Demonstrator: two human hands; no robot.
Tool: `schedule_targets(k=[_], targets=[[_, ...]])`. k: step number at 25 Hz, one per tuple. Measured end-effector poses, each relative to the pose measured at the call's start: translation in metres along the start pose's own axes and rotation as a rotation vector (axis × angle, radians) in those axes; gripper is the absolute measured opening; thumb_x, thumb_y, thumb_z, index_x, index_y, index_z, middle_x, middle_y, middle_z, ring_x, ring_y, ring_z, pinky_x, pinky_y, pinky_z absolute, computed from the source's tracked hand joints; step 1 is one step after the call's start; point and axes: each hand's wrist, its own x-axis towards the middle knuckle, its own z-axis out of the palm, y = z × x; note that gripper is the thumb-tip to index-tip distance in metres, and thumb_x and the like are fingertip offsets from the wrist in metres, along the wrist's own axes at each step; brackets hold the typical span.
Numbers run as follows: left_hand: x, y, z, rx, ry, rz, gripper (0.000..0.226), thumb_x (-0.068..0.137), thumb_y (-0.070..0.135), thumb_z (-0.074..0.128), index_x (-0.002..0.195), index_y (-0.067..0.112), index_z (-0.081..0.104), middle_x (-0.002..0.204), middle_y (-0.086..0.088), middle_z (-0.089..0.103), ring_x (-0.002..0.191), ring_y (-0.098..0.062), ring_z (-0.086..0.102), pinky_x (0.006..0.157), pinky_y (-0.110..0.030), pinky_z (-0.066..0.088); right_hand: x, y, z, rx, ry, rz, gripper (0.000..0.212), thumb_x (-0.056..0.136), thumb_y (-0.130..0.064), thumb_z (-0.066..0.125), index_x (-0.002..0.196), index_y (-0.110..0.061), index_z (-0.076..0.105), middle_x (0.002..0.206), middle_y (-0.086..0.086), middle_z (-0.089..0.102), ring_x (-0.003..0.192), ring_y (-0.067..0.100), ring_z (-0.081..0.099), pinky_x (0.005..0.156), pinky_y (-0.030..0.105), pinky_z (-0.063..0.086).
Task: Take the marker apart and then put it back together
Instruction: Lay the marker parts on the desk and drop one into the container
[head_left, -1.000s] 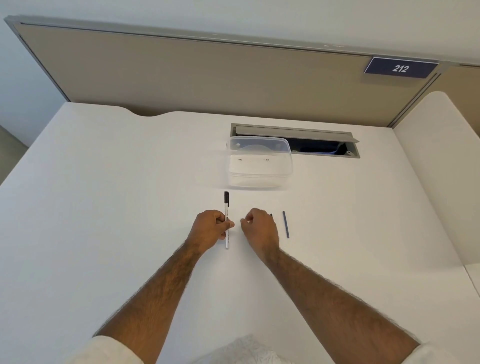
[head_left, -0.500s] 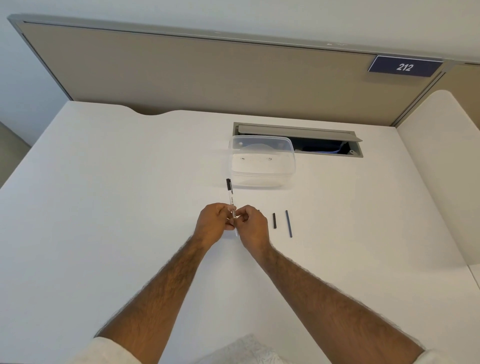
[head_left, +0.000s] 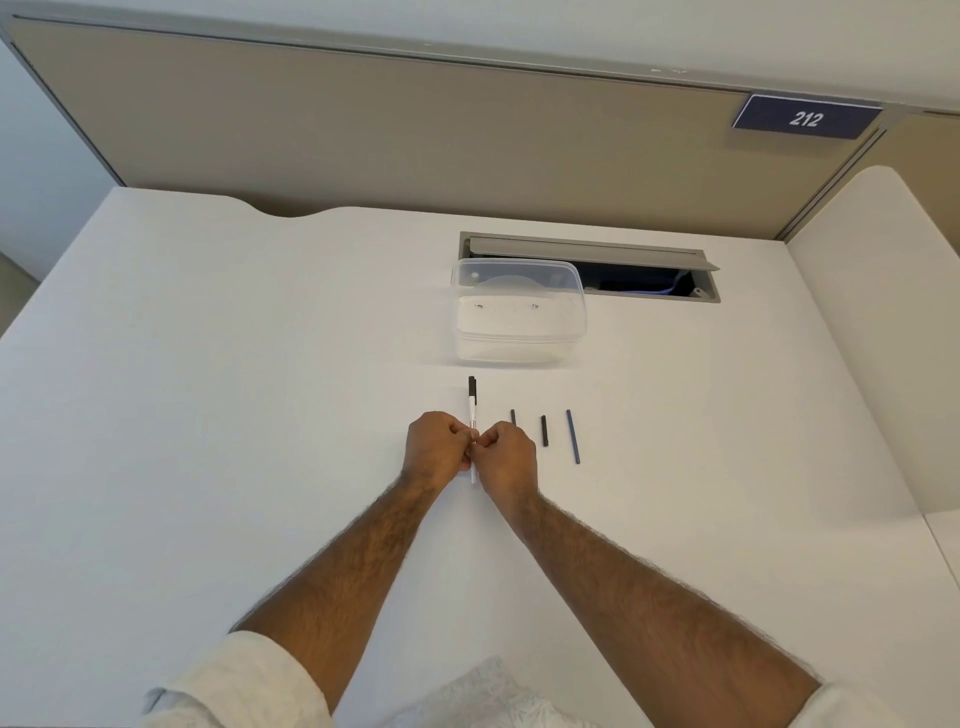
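Observation:
A thin white marker (head_left: 472, 410) with a black far end stands between my two hands, pointing away from me; its near end pokes out below them. My left hand (head_left: 435, 448) pinches its barrel from the left. My right hand (head_left: 508, 457) meets it from the right, fingertips closed on the same barrel. To the right on the white table (head_left: 208, 415) lie three dark loose parts: a short piece (head_left: 513, 417) partly hidden by my right hand, a short black piece (head_left: 545, 431) and a longer blue-grey rod (head_left: 572, 436).
A clear plastic container (head_left: 519, 317) with its lid on stands just beyond the marker. Behind it an open cable hatch (head_left: 644, 270) is set into the table. A beige partition (head_left: 415, 135) closes the back, and a white side panel (head_left: 872, 332) rises at the right.
My right hand has come left from beside the loose parts and closed on the marker next to my left hand. A third dark piece now shows where the right hand was.

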Motion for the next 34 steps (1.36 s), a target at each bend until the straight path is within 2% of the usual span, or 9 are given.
schedule_targets(k=[5, 10, 15, 18, 20, 24, 28, 31, 34], targets=[[0.002, 0.001, 0.005, 0.084, -0.008, 0.022, 0.031, 0.088, 0.013, 0.071, 0.057, 0.009, 0.069, 0.061, -0.006, 0.074, 0.057, -0.022, 0.073, 0.065, -0.038, 0.064, 0.003, -0.001, -0.002, -0.075, -0.001, 0.049, 0.010, 0.083, -0.017, 0.064, 0.078, -0.015, 0.057, 0.071, -0.005, 0.059, 0.061, 0.011, 0.053, 0.049, 0.026, 0.040], [0.002, -0.001, 0.003, 0.188, -0.024, 0.062, 0.026, 0.091, 0.024, 0.067, 0.068, 0.011, 0.071, 0.064, -0.001, 0.071, 0.060, -0.020, 0.067, 0.068, -0.041, 0.061, 0.007, -0.002, -0.002, -0.112, -0.013, 0.041, 0.010, 0.083, -0.018, 0.065, 0.079, -0.015, 0.057, 0.076, -0.003, 0.062, 0.065, 0.014, 0.056, 0.052, 0.027, 0.042], [0.001, -0.015, -0.009, 0.536, 0.132, 0.369, 0.020, 0.100, 0.021, 0.050, 0.093, 0.016, 0.068, 0.095, 0.002, 0.068, 0.088, -0.024, 0.062, 0.071, -0.034, 0.048, 0.010, -0.005, -0.006, -0.160, -0.042, 0.036, 0.007, 0.078, -0.010, 0.062, 0.077, -0.012, 0.056, 0.073, -0.001, 0.061, 0.066, 0.017, 0.058, 0.056, 0.029, 0.046], [0.011, -0.034, -0.016, 0.660, 0.219, 0.588, 0.026, 0.098, 0.010, 0.054, 0.120, 0.007, 0.067, 0.131, -0.012, 0.064, 0.122, -0.034, 0.058, 0.104, -0.043, 0.044, 0.010, -0.005, -0.007, -0.143, -0.064, 0.053, 0.010, 0.078, -0.013, 0.063, 0.076, -0.014, 0.053, 0.075, -0.002, 0.059, 0.058, 0.012, 0.054, 0.047, 0.025, 0.040], [0.017, -0.044, -0.020, 0.750, 0.163, 0.519, 0.042, 0.104, 0.022, 0.046, 0.144, 0.008, 0.050, 0.158, -0.015, 0.039, 0.148, -0.033, 0.033, 0.123, -0.046, 0.024, 0.009, -0.004, -0.009, -0.121, -0.078, 0.048, 0.012, 0.079, -0.016, 0.065, 0.078, -0.015, 0.053, 0.078, -0.002, 0.060, 0.056, 0.010, 0.054, 0.047, 0.024, 0.038], [0.020, -0.066, -0.021, 0.844, 0.125, 0.442, 0.062, 0.106, 0.045, 0.025, 0.161, 0.018, 0.013, 0.170, -0.008, 0.001, 0.156, -0.027, -0.001, 0.126, -0.047, 0.000, 0.002, 0.000, -0.017, -0.082, -0.026, 0.001, 0.006, 0.084, -0.017, 0.060, 0.079, -0.014, 0.058, 0.080, -0.003, 0.064, 0.071, 0.016, 0.061, 0.059, 0.029, 0.050], [0.020, -0.072, -0.020, 0.908, 0.154, 0.413, 0.071, 0.103, 0.055, 0.016, 0.161, 0.019, -0.001, 0.170, -0.005, -0.009, 0.156, -0.025, -0.008, 0.126, -0.049, -0.002, 0.008, -0.001, -0.037, -0.235, 0.098, -0.032, 0.010, 0.086, -0.014, 0.050, 0.081, -0.013, 0.059, 0.082, 0.002, 0.066, 0.079, 0.024, 0.064, 0.065, 0.035, 0.051], [0.021, -0.073, -0.020, 0.936, 0.163, 0.415, 0.074, 0.101, 0.059, 0.013, 0.161, 0.019, -0.004, 0.170, -0.005, -0.010, 0.156, -0.025, -0.008, 0.125, -0.051, -0.001, 0.020, -0.002, -0.045, -0.449, 0.051, -0.052, 0.015, 0.090, -0.015, 0.048, 0.095, -0.008, 0.060, 0.098, 0.007, 0.067, 0.092, 0.028, 0.064, 0.071, 0.033, 0.049], [0.022, -0.073, -0.020, 0.949, 0.155, 0.415, 0.076, 0.099, 0.061, 0.009, 0.161, 0.019, -0.005, 0.170, -0.005, -0.010, 0.156, -0.026, -0.008, 0.125, -0.051, 0.000, 0.025, -0.005, -0.043, -0.553, 0.015, -0.072, 0.007, 0.090, -0.014, 0.049, 0.085, -0.012, 0.053, 0.098, 0.007, 0.068, 0.087, 0.027, 0.064, 0.064, 0.028, 0.041]])
